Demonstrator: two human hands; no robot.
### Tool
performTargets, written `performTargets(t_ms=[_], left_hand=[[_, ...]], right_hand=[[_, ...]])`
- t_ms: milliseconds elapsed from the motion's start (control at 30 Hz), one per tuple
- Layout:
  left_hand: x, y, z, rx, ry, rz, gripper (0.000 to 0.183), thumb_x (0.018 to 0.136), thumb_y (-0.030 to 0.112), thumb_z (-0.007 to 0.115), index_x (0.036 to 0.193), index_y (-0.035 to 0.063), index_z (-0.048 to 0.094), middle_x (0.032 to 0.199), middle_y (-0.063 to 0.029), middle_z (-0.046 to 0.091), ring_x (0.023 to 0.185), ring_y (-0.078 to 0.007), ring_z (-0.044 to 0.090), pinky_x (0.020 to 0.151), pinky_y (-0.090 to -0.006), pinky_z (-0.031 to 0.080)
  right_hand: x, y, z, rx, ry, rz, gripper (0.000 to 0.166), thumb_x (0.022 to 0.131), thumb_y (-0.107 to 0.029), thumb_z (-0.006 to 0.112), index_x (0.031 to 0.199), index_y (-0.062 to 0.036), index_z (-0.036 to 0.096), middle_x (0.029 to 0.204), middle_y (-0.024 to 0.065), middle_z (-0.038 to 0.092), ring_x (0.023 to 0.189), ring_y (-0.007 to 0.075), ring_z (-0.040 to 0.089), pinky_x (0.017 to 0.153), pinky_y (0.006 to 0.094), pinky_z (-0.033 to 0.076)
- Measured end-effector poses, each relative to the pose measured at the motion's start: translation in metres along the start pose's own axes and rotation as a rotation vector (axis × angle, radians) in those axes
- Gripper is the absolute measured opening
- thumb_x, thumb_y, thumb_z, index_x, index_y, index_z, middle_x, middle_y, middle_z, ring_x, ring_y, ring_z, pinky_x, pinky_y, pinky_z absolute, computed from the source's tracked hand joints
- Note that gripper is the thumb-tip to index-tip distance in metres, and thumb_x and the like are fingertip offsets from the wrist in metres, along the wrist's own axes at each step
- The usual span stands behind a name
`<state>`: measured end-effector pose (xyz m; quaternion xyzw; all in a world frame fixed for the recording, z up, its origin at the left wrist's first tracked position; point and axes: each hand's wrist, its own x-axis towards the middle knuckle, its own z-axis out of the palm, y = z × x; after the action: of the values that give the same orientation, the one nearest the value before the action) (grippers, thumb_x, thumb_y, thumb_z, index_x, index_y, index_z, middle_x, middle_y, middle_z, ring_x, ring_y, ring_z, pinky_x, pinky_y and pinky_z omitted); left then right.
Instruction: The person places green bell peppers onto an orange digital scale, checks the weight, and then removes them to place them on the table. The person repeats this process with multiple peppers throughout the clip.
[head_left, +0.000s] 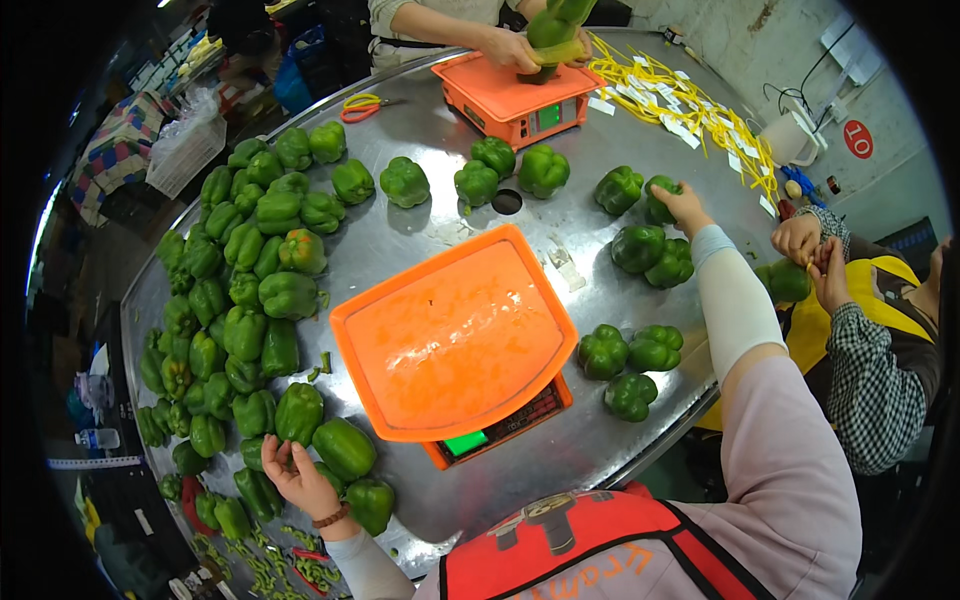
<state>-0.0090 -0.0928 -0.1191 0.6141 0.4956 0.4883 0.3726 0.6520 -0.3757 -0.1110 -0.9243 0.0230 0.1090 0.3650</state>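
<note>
My left hand (300, 476) is at the lower left, fingers apart and holding nothing, by the near edge of a large heap of green bell peppers (244, 334). At the right side of the metal table, my right hand (681, 206) is on a green bell pepper (661, 196), its fingers around the pepper's near side. Several more peppers lie close by in small groups, two of them (651, 253) just below that hand. Between my arms stands an orange weighing scale (456, 337) with nothing on its tray and a lit green display.
Across the metal table (420, 120), a co-worker holds bagged peppers over a second orange scale (517, 86). Scissors (362, 107) lie left of it, yellow ties with white tags (675, 105) to its right. Another co-worker at the right handles a pepper. Stem scraps (270, 562) lie lower left.
</note>
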Motion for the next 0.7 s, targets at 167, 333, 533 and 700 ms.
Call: performTargets(t_ms=[167, 333, 533, 700], left_hand=[[0.012, -0.003, 0.005, 0.005, -0.029, -0.023, 0.037, 0.095, 0.01, 0.056, 0.131, 0.0037, 0.048, 0.132, -0.0077, 0.049, 0.107, -0.0169, 0.052, 0.091, -0.0321, 0.046], [0.013, -0.004, -0.002, 0.01, 0.005, 0.013, 0.037, 0.093, 0.005, 0.058, 0.129, 0.003, 0.049, 0.133, -0.0079, 0.048, 0.106, -0.017, 0.052, 0.09, -0.0314, 0.046], [0.018, -0.001, -0.028, 0.078, 0.077, 0.08, 0.034, 0.091, 0.009, 0.062, 0.124, 0.0048, 0.053, 0.136, -0.0065, 0.045, 0.104, -0.0177, 0.055, 0.082, -0.0292, 0.048], [0.017, -0.005, -0.057, 0.102, 0.162, 0.031, 0.032, 0.092, 0.008, 0.061, 0.123, 0.003, 0.053, 0.122, -0.0072, 0.054, 0.102, -0.016, 0.055, 0.087, -0.0299, 0.049]], right_hand=[[0.031, -0.014, -0.018, -0.273, -0.078, -0.201, 0.093, 0.074, -0.063, 0.069, 0.144, -0.0096, 0.039, 0.145, 0.0218, 0.04, 0.133, 0.0364, 0.04, 0.105, 0.0466, 0.037], [-0.001, -0.056, 0.024, -0.52, -0.123, -0.858, 0.087, 0.072, -0.061, 0.07, 0.144, -0.0215, 0.041, 0.149, 0.022, 0.034, 0.135, 0.039, 0.037, 0.107, 0.0516, 0.033], [-0.024, -0.071, 0.043, -0.985, -0.036, -0.654, 0.067, 0.076, -0.03, 0.074, 0.137, -0.0218, 0.047, 0.14, 0.0045, 0.047, 0.125, 0.0298, 0.05, 0.104, 0.0598, 0.034], [-0.002, -0.08, 0.04, -0.655, 0.176, -0.856, 0.068, 0.079, -0.032, 0.073, 0.139, -0.018, 0.045, 0.142, 0.0106, 0.046, 0.126, 0.0311, 0.049, 0.102, 0.0484, 0.04]])
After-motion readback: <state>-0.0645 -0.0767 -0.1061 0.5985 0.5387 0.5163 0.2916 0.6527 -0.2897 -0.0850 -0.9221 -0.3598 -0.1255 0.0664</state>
